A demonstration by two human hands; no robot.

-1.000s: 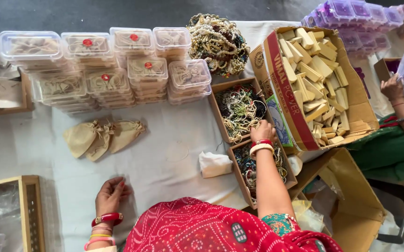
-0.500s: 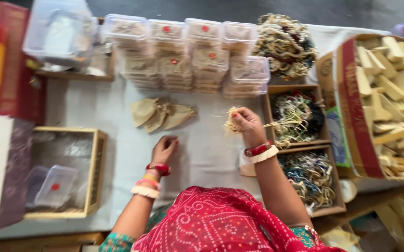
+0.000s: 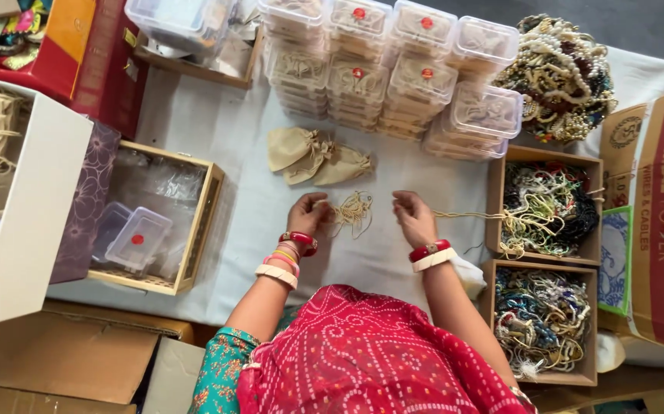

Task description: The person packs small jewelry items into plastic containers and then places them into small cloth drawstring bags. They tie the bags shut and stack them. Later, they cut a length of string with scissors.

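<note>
My left hand [image 3: 306,212] and my right hand [image 3: 413,217] are over the white cloth-covered table [image 3: 217,130], both gripping a tangled cream bead necklace [image 3: 353,211] between them. Its cord trails right toward a wooden tray of tangled necklaces [image 3: 546,207]. Just beyond my hands lie small beige drawstring pouches [image 3: 313,157]. Both wrists wear red and white bangles.
Stacks of clear plastic boxes with red dots [image 3: 393,69] stand at the back, beside a heap of beaded jewellery [image 3: 562,77]. A second tray of necklaces [image 3: 542,322] sits at right near a cardboard box [image 3: 654,222]. A wooden tray with plastic boxes [image 3: 152,222] is at left.
My right hand came back from the necklace tray with a cream necklace to the middle of the table. My left hand rose from the cloth and took hold of it too.
</note>
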